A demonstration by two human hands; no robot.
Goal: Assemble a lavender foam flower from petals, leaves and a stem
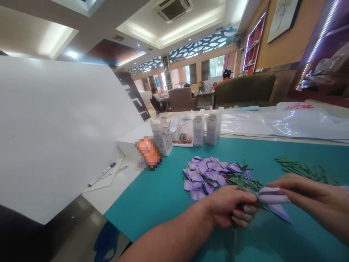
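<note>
My left hand (pixel 231 207) is closed around an artificial flower's green stem (pixel 234 240), which runs down below the fist. Green leaves (pixel 242 174) stick up above its thumb. Just right of that thumb, several pale lilac petals (pixel 272 198) fan out; where they join the stem is hidden. The fingertips of my right hand (pixel 308 193) pinch the tip of one lilac petal. Behind my left hand lies a pile of purple artificial flowers (pixel 203 174) with dark green leaves, on the teal mat (pixel 160 196).
Green stems (pixel 302 169) lie at the right. White cartons (pixel 198 131) and a small tray (pixel 184 143) stand along the back. An orange blurred item (pixel 149 153) and a marker (pixel 102 174) lie left, beside a large white board (pixel 54 131). Plastic sheeting (pixel 286 123) covers the far side.
</note>
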